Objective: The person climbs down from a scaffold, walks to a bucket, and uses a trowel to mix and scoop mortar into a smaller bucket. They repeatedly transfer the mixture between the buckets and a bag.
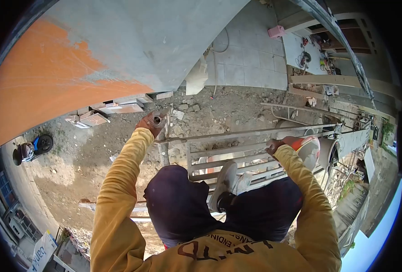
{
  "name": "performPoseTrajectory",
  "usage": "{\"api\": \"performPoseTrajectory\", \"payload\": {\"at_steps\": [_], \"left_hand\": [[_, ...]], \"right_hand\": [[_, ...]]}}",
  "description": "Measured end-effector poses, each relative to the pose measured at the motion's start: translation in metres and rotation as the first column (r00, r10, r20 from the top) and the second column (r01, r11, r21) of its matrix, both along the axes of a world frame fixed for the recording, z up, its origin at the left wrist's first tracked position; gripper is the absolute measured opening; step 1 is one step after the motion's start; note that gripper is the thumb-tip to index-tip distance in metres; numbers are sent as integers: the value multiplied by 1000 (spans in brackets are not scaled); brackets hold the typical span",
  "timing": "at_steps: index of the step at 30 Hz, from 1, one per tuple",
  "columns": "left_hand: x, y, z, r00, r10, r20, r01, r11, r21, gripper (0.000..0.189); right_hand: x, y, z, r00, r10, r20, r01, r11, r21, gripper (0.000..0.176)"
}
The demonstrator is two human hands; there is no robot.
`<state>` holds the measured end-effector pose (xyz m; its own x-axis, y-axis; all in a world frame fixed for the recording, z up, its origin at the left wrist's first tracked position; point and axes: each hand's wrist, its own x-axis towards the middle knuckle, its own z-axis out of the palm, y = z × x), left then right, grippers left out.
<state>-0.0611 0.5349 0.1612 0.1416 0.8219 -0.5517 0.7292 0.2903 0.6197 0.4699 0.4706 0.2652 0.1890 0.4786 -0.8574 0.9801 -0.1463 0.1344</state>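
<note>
My left hand (149,123) is closed around the top end of an upright metal scaffold pipe (157,119), whose round opening shows above the fingers. Out to the right, my right hand (279,144) has its fingers curled beside the scaffold frame; what lies in its grip is hidden. Close to that hand stands a whitish bucket (310,153) with a reddish rim. Below me, my shoe (226,179) rests on the slatted metal scaffold platform (205,164), and my knees are bent.
A grey wall with orange paint (119,50) rises in front. Far below lies rubble-strewn ground (228,109) with stacked boards (119,109) along the wall. A motorcycle (34,147) stands at left. At upper right are a tiled floor (250,54) and a pink container (276,31).
</note>
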Motion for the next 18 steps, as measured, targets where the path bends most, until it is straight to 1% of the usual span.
{"api": "performPoseTrajectory", "payload": {"at_steps": [1, 2, 3, 4, 5, 6, 7, 8, 9, 10, 12, 14, 15, 16, 17, 18], "left_hand": [[-2, 6, 3, 996, -56, -72, 52, 997, -60, 42], [-1, 10, 4, 994, -63, -84, 58, 997, -54, 42], [1, 16, 18, 956, -238, -173, 226, 970, -88, 47], [2, 23, 28, 877, -407, -255, 382, 913, -142, 51], [5, 30, 32, 863, -457, -218, 376, 867, -327, 56], [12, 31, 37, 852, -470, -230, 383, 860, -337, 56], [23, 31, 42, 814, -467, -345, 352, 869, -347, 53], [33, 33, 48, 764, -456, -457, 317, 882, -349, 51], [39, 32, 45, 718, -482, -502, 348, 873, -340, 45], [39, 34, 33, 702, -493, -513, 356, 868, -346, 45], [28, 40, 3, 552, -661, -508, 503, 750, -430, 44], [28, 50, -2, 520, -692, -501, 511, 722, -467, 44], [46, 58, 30, 460, -736, -496, 494, 677, -546, 45], [61, 63, 52, 404, -776, -485, 470, 630, -617, 46], [64, 63, 60, 460, -734, -499, 412, 675, -612, 57], [68, 63, 62, 446, -738, -506, 416, 672, -613, 57]], "right_hand": [[-7, 9, -11, 998, -63, -16, 63, 998, 0, 55], [-1, 1, -38, 998, -2, -70, 12, 990, 142, 60], [7, -4, -68, 991, 65, -113, -30, 957, 288, 66], [-5, 3, -71, 990, 58, -128, -18, 956, 294, 66], [-23, 8, -78, 993, 86, -75, -60, 955, 292, 68], [-40, 10, -81, 994, 110, -23, -99, 954, 283, 70], [-48, 11, -91, 995, 92, -40, -77, 956, 284, 70], [-54, 15, -100, 994, 104, -24, -99, 982, 158, 72], [-56, 21, -107, 992, 124, -14, -123, 992, 32, 73], [-51, 17, -113, 994, 108, -29, -107, 994, 34, 73], [-35, 10, -119, 976, 166, -143, -152, 983, 103, 71], [-36, 11, -116, 972, 183, -149, -165, 978, 127, 70], [-38, 10, -114, 968, 207, -144, -187, 972, 140, 69], [-36, 8, -114, 969, 198, -151, -177, 974, 144, 69], [-32, 6, -116, 968, 197, -158, -167, 969, 183, 69], [-32, 4, -116, 967, 192, -168, -152, 963, 223, 68]]}}
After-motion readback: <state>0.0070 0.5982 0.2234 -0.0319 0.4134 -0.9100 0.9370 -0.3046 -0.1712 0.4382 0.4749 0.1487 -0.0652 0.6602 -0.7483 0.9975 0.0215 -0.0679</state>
